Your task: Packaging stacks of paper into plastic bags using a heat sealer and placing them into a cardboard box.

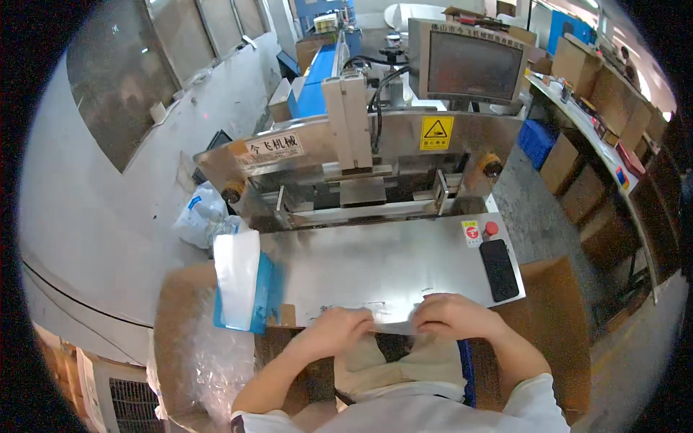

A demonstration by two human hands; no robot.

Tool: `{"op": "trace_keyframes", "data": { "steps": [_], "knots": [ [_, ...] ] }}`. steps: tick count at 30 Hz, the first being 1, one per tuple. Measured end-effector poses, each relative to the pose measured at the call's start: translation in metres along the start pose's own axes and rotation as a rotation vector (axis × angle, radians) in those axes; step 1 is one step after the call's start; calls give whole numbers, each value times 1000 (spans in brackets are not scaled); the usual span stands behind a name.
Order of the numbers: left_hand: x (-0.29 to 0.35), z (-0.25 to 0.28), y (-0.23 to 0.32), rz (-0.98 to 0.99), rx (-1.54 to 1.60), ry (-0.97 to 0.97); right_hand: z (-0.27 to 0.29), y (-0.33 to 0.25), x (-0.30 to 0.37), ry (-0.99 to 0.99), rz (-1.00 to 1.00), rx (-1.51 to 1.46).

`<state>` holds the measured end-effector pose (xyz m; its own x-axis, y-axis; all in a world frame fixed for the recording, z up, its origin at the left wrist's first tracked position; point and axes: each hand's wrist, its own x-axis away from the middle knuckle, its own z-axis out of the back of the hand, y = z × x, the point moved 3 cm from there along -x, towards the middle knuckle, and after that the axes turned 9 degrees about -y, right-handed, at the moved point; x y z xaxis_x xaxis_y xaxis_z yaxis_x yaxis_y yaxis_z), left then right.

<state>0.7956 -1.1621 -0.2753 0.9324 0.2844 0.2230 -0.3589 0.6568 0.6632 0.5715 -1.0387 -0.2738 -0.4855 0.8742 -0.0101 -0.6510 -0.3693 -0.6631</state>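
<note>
At the front edge of a steel worktop (361, 267), my left hand (338, 332) is closed, its fingers curled inward and pressed together. Facing it across a small gap, my right hand (453, 316) is closed too, fingertips resting near the edge. A shiny, see-through patch shows between the two hands, but I cannot tell if it is film or glare on the metal. What either hand pinches, if anything, is too small to make out. Left of my left hand stands a blue box (266, 292) with a white sheet or bag (237, 278) over it.
Behind the worktop stands a metal machine (357, 133) with a screen (473, 65) and a blue conveyor (317, 79). A black phone (499, 270) and red button (491, 229) are at the right. Cardboard boxes flank me, the left holding clear plastic bags (220, 353).
</note>
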Motion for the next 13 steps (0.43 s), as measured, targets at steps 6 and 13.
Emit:
{"op": "trace_keyframes", "data": {
  "steps": [6, 13],
  "knots": [
    [-11, 44, -16, -39, 16, -35, 33, 38, -24, 83, 1, -62],
    [-86, 76, -109, 174, 254, -114, 43, 158, -95, 135, -285, -178]
  ]
}}
